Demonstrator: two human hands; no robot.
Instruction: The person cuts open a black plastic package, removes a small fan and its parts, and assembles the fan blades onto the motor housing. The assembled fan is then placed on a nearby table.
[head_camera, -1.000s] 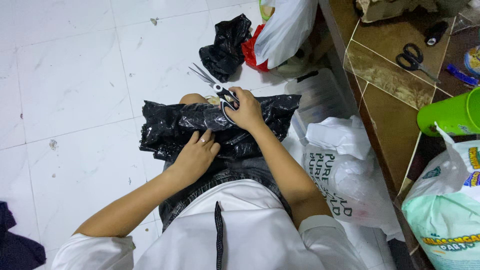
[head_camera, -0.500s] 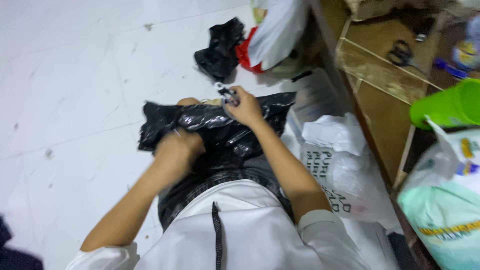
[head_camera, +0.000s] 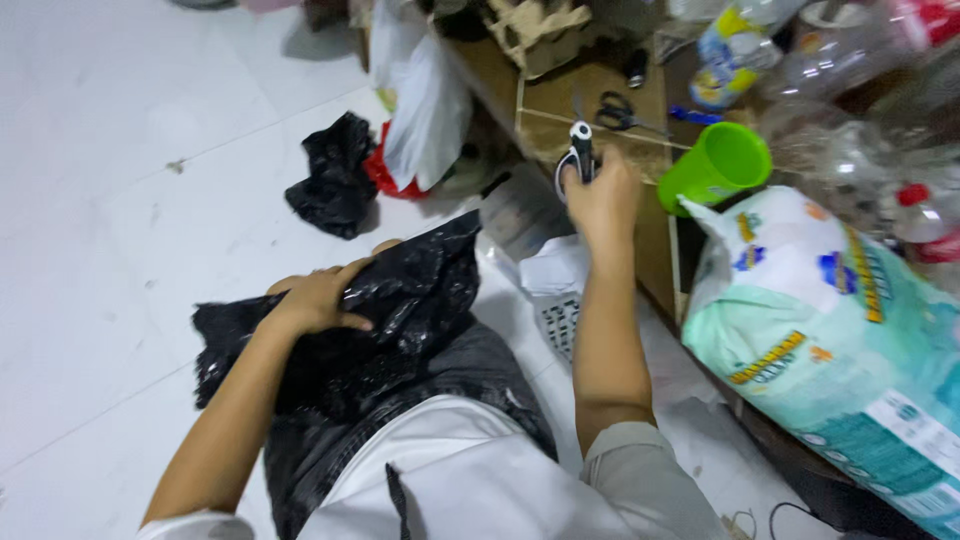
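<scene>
Your right hand (head_camera: 603, 200) has its fingers clamped on the black-and-white-handled scissors (head_camera: 579, 150), raised near the brown tiled bench (head_camera: 600, 85) and green plastic cup (head_camera: 715, 167). Your left hand (head_camera: 318, 296) lies flat, fingers loosely together, on the crumpled black plastic bag (head_camera: 400, 300) in your lap.

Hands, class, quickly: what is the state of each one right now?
Left hand: open, resting flat on the black plastic bag on the lap.
Right hand: closed around the scissors, raised toward the brown ledge.

plastic bag (head_camera: 400, 300): black | cup (head_camera: 715, 165): green | floor (head_camera: 120, 200): white
</scene>
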